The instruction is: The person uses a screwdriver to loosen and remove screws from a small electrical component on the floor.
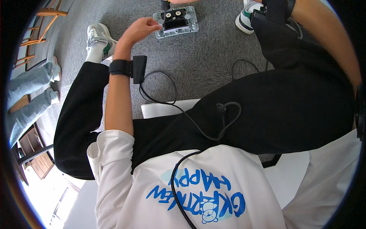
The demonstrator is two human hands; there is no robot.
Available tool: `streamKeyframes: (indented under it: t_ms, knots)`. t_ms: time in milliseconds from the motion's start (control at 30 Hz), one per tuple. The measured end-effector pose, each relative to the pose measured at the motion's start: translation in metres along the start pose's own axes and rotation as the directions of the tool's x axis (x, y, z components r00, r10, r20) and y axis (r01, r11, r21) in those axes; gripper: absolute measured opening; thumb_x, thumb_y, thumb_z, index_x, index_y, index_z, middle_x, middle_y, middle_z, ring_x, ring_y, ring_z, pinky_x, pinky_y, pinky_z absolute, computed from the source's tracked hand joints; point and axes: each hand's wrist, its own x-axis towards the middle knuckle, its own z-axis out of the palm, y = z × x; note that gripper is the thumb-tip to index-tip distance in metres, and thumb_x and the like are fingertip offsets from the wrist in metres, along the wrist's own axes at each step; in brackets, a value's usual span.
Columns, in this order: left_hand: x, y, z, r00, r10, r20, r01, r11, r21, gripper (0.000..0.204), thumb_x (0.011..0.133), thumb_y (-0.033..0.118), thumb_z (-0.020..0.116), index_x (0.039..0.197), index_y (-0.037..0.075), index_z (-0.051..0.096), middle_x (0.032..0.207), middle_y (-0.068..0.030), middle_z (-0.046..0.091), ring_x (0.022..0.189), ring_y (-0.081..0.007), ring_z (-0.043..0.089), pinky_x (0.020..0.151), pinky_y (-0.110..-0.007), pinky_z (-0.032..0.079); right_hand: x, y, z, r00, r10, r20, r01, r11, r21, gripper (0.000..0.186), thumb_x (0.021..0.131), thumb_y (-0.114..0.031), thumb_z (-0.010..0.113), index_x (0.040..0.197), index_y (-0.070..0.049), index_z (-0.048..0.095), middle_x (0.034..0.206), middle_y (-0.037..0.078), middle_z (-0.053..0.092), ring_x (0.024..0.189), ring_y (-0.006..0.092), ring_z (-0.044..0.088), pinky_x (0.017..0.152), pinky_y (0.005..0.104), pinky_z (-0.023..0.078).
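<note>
A grey metal plate (161, 35) with a black block (176, 23) on it lies on the carpet ahead of me, at the top of the head view. Two pale round fittings show on the block's upper face. My left hand (142, 29) is closed, its fingertips at the plate's left edge. Over the block's far left corner stands a dark cylindrical tool (165, 5), resembling a screwdriver, cut off by the picture's upper rim. A thin strip of my right hand (186, 1) shows beside that tool, apparently gripping it; the rest of the hand is out of view.
Black cables (167, 102) run from my left wrist strap (121, 68) across my lap. My shoes (100, 37) stand either side of the plate on grey carpet (206, 57). At the left are a person's legs (32, 80), wooden chairs (47, 13) and a wooden cabinet (36, 152).
</note>
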Motion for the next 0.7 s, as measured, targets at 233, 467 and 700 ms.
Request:
streamKeyframes:
  t_ms: [233,467,700]
  knots:
    - [0.011,0.022,0.04,0.961,-0.201,-0.192,0.228,0.965,0.131,0.045,0.085,0.051,0.076,0.093,0.007,0.08,0.08,-0.016,0.075,0.086,-0.0334,0.075,0.082,-0.043,0.057,-0.009,0.011,-0.009,0.995,0.081,-0.058,-0.085,0.994,-0.069,0.02,0.08,-0.01,0.06,0.096,-0.001,0.068,0.092,0.027,0.071,0.092,0.0447,0.069,0.08,0.0532,0.054]
    - [0.009,0.034,0.047,0.907,-0.302,-0.294,0.357,0.921,0.154,0.035,0.085,0.042,0.074,0.1,0.011,0.082,0.093,-0.0189,0.077,0.095,-0.0389,0.074,0.087,-0.046,0.058,-0.017,0.013,-0.012,0.996,0.077,-0.034,-0.079,0.995,-0.063,0.02,0.079,-0.009,0.061,0.095,-0.001,0.069,0.091,0.026,0.071,0.092,0.0436,0.07,0.079,0.0521,0.055]
    - [0.01,0.034,0.05,0.897,-0.325,-0.3,0.373,0.921,0.116,0.034,0.082,0.028,0.065,0.106,0.009,0.081,0.105,-0.0252,0.075,0.102,-0.0433,0.072,0.091,-0.048,0.057,-0.019,0.011,-0.012,0.995,0.086,-0.052,-0.091,0.991,-0.101,0.019,0.079,-0.009,0.061,0.094,0.0,0.069,0.091,0.026,0.071,0.092,0.043,0.07,0.079,0.0521,0.055]
